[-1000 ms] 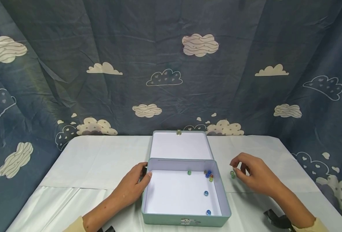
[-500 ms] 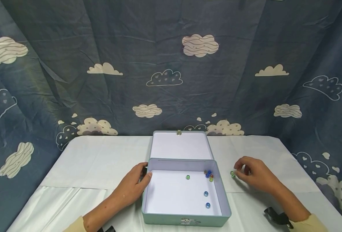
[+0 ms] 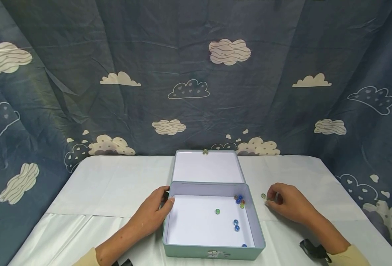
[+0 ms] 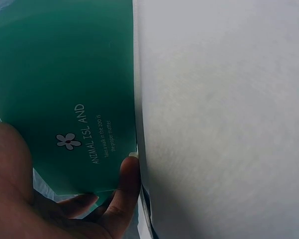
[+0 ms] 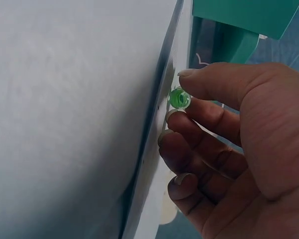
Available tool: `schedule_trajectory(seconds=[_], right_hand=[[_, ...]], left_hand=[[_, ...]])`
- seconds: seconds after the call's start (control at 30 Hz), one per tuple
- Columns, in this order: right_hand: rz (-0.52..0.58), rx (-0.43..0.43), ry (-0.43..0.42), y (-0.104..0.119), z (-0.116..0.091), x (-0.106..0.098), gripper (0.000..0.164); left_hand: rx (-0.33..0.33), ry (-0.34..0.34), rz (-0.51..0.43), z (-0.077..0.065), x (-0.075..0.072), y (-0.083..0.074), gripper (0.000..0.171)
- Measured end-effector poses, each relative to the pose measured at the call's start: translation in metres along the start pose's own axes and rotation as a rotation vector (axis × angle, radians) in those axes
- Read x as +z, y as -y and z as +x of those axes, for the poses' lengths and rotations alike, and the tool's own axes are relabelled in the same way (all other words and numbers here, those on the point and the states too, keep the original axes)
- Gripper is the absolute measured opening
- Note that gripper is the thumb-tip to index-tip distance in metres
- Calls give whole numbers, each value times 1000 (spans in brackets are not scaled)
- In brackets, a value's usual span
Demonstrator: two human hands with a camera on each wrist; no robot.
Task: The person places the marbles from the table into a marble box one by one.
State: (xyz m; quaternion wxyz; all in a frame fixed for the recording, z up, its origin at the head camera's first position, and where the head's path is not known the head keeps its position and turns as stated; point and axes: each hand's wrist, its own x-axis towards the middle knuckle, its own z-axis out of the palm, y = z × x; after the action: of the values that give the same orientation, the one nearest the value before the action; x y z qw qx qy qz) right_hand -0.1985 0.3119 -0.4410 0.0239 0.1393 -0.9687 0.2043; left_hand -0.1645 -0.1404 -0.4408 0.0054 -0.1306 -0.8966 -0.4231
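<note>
A green tin box (image 3: 212, 252) with its lid open stands at the middle front of the table. My left hand (image 3: 152, 210) grips its left wall, thumb over the rim and fingers along the outside; the left wrist view shows the printed green side (image 4: 84, 74). To the right of the box, my right hand (image 3: 290, 203) pinches a green glass marble (image 5: 180, 98) between thumb and index finger, close to the white cloth. Another marble (image 3: 263, 195) lies on the cloth just beyond these fingertips.
Inside the box, several marbles cluster in the back right corner, a green marble (image 3: 217, 211) lies near the middle and blue marbles (image 3: 236, 222) lie toward the right. The raised lid (image 3: 207, 166) leans back behind it. A cloud-print curtain (image 3: 196, 111) hangs past the table.
My right hand has come down and taken a green marble from the pair on the cloth. In the box, the green marble rolled forward, one blue marble rolled back, and another blue shows at the front.
</note>
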Motion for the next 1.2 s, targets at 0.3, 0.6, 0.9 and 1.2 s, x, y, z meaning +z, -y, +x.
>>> schedule_trajectory(seconds=[0.3,0.6,0.9,1.2], right_hand=[[6,14,13,0,1,3,17],[19,-16,-5,5,-1,-5,17],[37,-93,-88,15,-4,-16,18],[57,-197,-189,37,-10,-23,24]], left_hand=[[-5,1,0,0,0,0,50],[1,-3,19,0,0,0,53],[-5,1,21,0,1,1,53],[-4,4,9,-1,1,0,52]])
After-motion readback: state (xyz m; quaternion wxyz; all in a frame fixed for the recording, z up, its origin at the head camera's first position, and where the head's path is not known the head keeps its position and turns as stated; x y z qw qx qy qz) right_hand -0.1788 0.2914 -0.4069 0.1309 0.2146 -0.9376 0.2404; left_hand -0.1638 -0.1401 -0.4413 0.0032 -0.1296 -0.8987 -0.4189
